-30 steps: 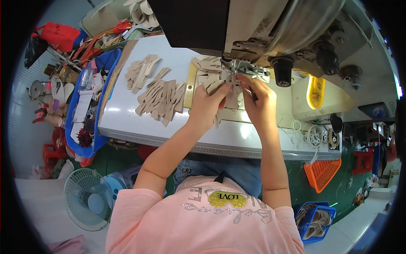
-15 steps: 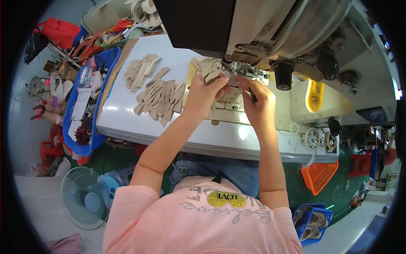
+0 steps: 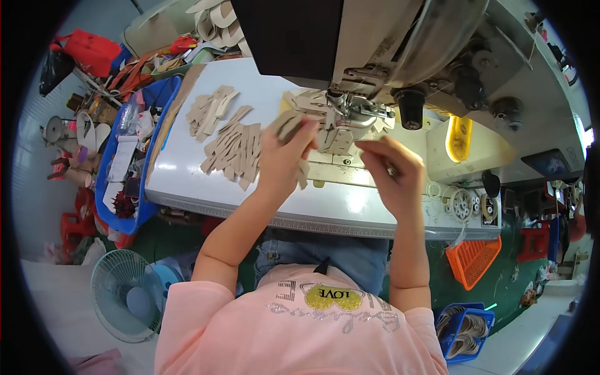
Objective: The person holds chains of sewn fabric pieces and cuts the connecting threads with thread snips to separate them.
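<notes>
My left hand (image 3: 284,153) is closed on several beige strips, their ends showing above the knuckles and below the palm. To its left, beige strips (image 3: 234,150) lie in loose piles on the white table. My right hand (image 3: 394,169) is curled to the right of the sewing machine's needle area (image 3: 340,115), with a small dark shiny thing at its palm that I cannot make out. More pale strips (image 3: 306,100) rest beside the needle area, behind my left hand. The two hands are apart.
The sewing machine head (image 3: 375,44) hangs over the table's back part. A blue tray (image 3: 147,209) of odds and ends stands at the left. An orange basket (image 3: 473,262), a blue basket (image 3: 478,356) and a fan (image 3: 128,297) are lower down.
My hands have moved apart, the left one leftward with the strips and the right one rightward and down, away from the needle area. The strip under the needle a second ago no longer shows there.
</notes>
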Motion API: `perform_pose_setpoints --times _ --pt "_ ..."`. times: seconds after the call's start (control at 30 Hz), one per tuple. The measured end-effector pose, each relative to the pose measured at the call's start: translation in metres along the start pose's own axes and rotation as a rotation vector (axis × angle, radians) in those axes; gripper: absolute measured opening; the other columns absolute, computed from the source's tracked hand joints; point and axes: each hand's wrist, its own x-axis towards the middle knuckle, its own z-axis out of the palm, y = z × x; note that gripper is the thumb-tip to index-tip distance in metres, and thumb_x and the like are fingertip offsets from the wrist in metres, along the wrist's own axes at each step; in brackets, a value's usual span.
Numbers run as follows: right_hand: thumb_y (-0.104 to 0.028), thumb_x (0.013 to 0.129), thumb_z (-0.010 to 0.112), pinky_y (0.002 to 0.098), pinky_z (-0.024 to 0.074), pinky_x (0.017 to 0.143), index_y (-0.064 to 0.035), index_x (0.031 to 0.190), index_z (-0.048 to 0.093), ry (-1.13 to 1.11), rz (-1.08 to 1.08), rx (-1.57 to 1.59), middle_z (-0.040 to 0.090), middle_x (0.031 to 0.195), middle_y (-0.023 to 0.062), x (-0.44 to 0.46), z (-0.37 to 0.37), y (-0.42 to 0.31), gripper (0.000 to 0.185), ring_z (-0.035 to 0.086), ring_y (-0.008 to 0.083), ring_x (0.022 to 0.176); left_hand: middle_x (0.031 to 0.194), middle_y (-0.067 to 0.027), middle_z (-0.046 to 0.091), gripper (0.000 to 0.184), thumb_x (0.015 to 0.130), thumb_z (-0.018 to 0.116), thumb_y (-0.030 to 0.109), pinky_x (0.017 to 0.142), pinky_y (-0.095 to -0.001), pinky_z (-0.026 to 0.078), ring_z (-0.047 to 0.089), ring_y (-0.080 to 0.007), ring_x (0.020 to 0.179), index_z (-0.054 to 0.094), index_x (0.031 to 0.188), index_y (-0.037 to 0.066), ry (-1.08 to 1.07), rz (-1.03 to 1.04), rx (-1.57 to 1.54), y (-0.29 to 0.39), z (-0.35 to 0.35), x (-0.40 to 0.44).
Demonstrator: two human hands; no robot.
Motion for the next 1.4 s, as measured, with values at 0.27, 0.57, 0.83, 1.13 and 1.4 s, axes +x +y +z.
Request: perform_pose_setpoints --times 0.27,0.57,0.83,1.13,1.4 --pt "0.003 0.068 0.061 0.0222 0.0310 0.042 0.0013 0.075 0.060 0.317 -0.621 0.610 0.053 0.061 0.0053 0.002 -0.105 -0.108 0.007 0.045 0.0100 0.050 0.068 0.0025 0.043 0.008 0.083 0.051 0.021 0.051 -0.0220 0.028 0.034 -0.0064 0.047 0.046 0.081 0.015 -0.239 1.096 -0.015 0.122 -0.001 -0.066" --pt "0.002 0.069 0.061 0.0227 0.0316 0.041 0.0010 0.076 0.058 0.184 -0.743 0.750 0.053 0.062 0.0061 0.000 -0.152 -0.147 0.008 0.045 0.0105 0.048 0.068 0.0023 0.044 0.008 0.083 0.051 0.021 0.050 -0.0224 0.028 0.034 -0.0067 0.047 0.047 0.081 0.014 -0.658 1.134 0.047 0.166 0.017 -0.082" --pt "0.002 0.070 0.061 0.0230 0.0321 0.040 0.0009 0.078 0.057 0.170 -0.750 0.756 0.053 0.063 0.0067 -0.003 -0.158 -0.157 0.008 0.045 0.0110 0.047 0.068 0.0022 0.044 0.008 0.083 0.051 0.021 0.050 -0.0228 0.028 0.034 -0.0069 0.047 0.047 0.081 0.014 -0.719 1.143 0.075 0.183 0.004 -0.098" --pt "0.002 0.071 0.060 0.0235 0.0327 0.039 0.0006 0.079 0.056 0.192 -0.819 0.739 0.052 0.063 0.0074 -0.013 -0.173 -0.169 0.009 0.045 0.0115 0.046 0.069 0.0020 0.045 0.009 0.083 0.051 0.021 0.049 -0.0233 0.028 0.035 -0.0071 0.047 0.047 0.081 0.013 -0.717 1.131 0.149 0.201 -0.022 -0.103" --pt "0.002 0.072 0.060 0.0238 0.0332 0.038 0.0004 0.080 0.055 0.208 -0.835 0.690 0.052 0.064 0.0080 -0.019 -0.185 -0.180 0.010 0.045 0.0120 0.045 0.069 0.0018 0.045 0.009 0.083 0.051 0.021 0.049 -0.0237 0.028 0.035 -0.0073 0.047 0.048 0.081 0.013 -0.689 0.959 0.229 0.180 -0.015 -0.090"
